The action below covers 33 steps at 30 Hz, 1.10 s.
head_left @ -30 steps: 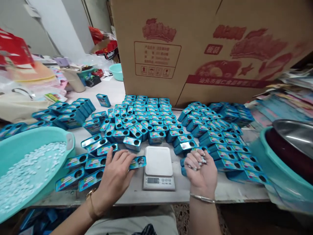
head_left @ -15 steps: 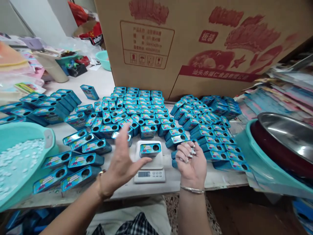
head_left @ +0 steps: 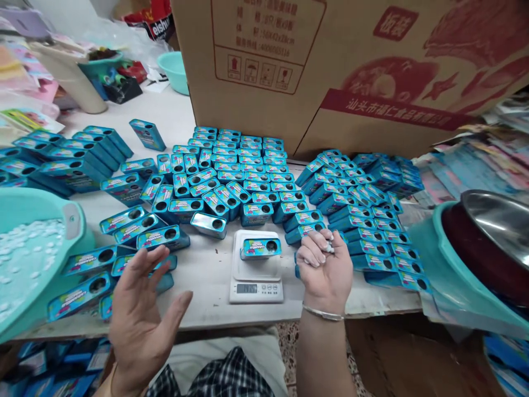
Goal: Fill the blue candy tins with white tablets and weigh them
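A small blue candy tin (head_left: 261, 247) with a round dark hole in its top stands on the white digital scale (head_left: 257, 270). To the right of the scale, my right hand (head_left: 325, 263) is palm up with fingers curled around several small pale candies (head_left: 329, 246). My left hand (head_left: 144, 309) is open, fingers and thumb apart and holding nothing, above the blue tins (head_left: 163, 238) at the left. Part of those tins is hidden behind it. Small pale candies lie in the turquoise basin (head_left: 74, 220) at the far left.
Many blue tins (head_left: 248, 176) stand in rows across the table's middle, with more tins (head_left: 372, 242) at the right. A large cardboard box (head_left: 330, 71) rises behind them. A turquoise tub (head_left: 438, 253) with a metal bowl (head_left: 500, 226) sits at the right edge.
My left hand has moved left and nearer to me, away from the scale. My right hand keeps its curled pose beside the scale. The view has shifted slightly downward.
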Tool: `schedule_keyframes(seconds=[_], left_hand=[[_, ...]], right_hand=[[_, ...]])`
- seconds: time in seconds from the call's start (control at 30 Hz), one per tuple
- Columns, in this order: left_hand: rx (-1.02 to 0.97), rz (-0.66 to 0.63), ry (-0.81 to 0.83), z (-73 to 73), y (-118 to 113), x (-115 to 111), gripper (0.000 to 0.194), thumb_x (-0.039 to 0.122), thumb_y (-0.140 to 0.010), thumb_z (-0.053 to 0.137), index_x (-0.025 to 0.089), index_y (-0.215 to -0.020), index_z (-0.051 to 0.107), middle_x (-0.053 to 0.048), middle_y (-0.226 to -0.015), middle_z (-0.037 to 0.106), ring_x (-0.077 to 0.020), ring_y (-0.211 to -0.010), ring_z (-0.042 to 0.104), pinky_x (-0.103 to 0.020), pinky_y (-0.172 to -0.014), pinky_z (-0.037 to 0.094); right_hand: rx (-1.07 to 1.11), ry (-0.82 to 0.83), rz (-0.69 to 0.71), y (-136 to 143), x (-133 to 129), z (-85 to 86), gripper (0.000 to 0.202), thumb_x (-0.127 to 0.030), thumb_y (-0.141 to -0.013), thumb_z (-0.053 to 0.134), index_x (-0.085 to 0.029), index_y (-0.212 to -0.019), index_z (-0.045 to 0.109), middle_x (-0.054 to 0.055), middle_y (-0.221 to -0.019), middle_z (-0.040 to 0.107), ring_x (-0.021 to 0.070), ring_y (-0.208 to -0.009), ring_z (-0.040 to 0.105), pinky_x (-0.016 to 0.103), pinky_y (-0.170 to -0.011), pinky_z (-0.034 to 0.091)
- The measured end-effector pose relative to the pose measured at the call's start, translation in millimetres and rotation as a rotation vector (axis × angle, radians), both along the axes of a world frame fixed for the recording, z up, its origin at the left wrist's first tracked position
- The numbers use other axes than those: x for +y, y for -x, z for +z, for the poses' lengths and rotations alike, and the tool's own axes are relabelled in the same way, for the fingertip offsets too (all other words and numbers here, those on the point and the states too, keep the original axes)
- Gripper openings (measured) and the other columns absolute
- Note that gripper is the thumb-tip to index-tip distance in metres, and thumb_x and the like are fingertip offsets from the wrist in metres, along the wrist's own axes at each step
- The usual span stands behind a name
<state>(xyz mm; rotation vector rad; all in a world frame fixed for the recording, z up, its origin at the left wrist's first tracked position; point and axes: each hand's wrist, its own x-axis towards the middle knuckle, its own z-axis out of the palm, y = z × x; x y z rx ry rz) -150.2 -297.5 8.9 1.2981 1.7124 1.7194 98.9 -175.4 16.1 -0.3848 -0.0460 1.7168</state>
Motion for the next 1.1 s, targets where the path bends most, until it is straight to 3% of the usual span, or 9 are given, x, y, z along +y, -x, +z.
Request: schedule_keyframes(seconds=[0.17,0.27,0.43,0.57,0.77,0.9,1.1], left_hand=[[0.025,-0.101,0.029,-8.1,-6,2,0.082,0.013,-0.074,0.072,0.027,-0.145,0.034,-0.011,-0.139,0.047,-0.0311,-0.129,0.047,-0.052,-0.107,0.043],[0.137,-0.192,0.055,-11.0,-12,12,0.08,0.016,-0.076,0.072,0.027,-0.145,0.033,-0.011,-0.138,0.048,-0.0293,-0.127,0.049,-0.049,-0.105,0.046],[0.428,-0.433,0.053,-9.3,-35,51,0.073,0.024,-0.08,0.069,0.024,-0.143,0.032,-0.011,-0.138,0.047,-0.0281,-0.129,0.043,-0.049,-0.109,0.039],[0.539,-0.567,0.042,-9.1,-60,86,0.065,0.027,-0.079,0.069,0.021,-0.137,0.04,-0.012,-0.131,0.05,-0.029,-0.125,0.043,-0.048,-0.105,0.039],[0.516,-0.586,0.125,-14.5,-76,105,0.035,0.023,-0.079,0.067,0.02,-0.113,0.057,-0.008,-0.106,0.059,-0.0254,-0.101,0.053,-0.042,-0.087,0.046],[0.494,-0.577,0.13,-15.0,-75,103,0.034,0.021,-0.079,0.066,0.02,-0.112,0.057,-0.007,-0.103,0.06,-0.0238,-0.098,0.053,-0.039,-0.084,0.046],[0.482,-0.588,0.126,-17.1,-74,104,0.032,0.02,-0.08,0.065,0.02,-0.111,0.058,-0.007,-0.103,0.059,-0.0239,-0.098,0.053,-0.038,-0.083,0.045]], right_hand=[[-0.089,-0.016,-0.016,6,5,3.2,0.023,-0.029,-0.095,0.036,-0.019,-0.076,0.044,-0.008,-0.058,0.034,0.0049,-0.039,0.027,0.018,-0.036,0.026],[-0.169,-0.01,-0.048,14,8,9.1,0.022,-0.028,-0.094,0.04,-0.019,-0.075,0.045,-0.008,-0.057,0.033,0.0048,-0.038,0.025,0.017,-0.036,0.024],[-0.343,-0.019,-0.115,39,11,19.0,0.021,-0.031,-0.09,0.049,-0.02,-0.073,0.046,-0.009,-0.054,0.033,0.0047,-0.038,0.023,0.018,-0.037,0.023],[-0.523,-0.039,-0.205,57,12,18.8,0.023,-0.036,-0.087,0.055,-0.02,-0.073,0.049,-0.009,-0.056,0.037,0.0046,-0.041,0.03,0.018,-0.041,0.028],[-0.698,-0.141,-0.263,67,11,13.3,0.027,-0.037,-0.088,0.054,-0.02,-0.067,0.049,-0.006,-0.057,0.043,0.0084,-0.051,0.045,0.021,-0.052,0.04],[-0.743,-0.179,-0.275,70,9,14.3,0.025,-0.033,-0.087,0.052,-0.02,-0.065,0.05,-0.004,-0.059,0.048,0.0116,-0.057,0.052,0.026,-0.061,0.047],[-0.761,-0.153,-0.279,71,8,14.0,0.025,-0.029,-0.086,0.053,-0.02,-0.064,0.047,-0.005,-0.055,0.043,0.0086,-0.051,0.042,0.022,-0.051,0.038]])
